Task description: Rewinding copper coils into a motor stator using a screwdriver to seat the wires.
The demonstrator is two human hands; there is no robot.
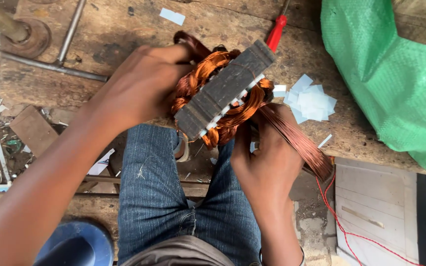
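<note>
the left hand (141, 83) closes around the far left side of a dark motor stator (225, 88) wound with copper wire (208, 69), holding it tilted over the near edge of the wooden desk (124, 29), above a knee in blue jeans (149, 172). the right hand (267, 157) grips it from the near side, fingers pinched on a loose copper coil (297, 140) that trails to the right. a red screwdriver (277, 29) lies just beyond the stator, white paper slips (311, 101) to its right, and a green sack (395, 74) further right.
</note>
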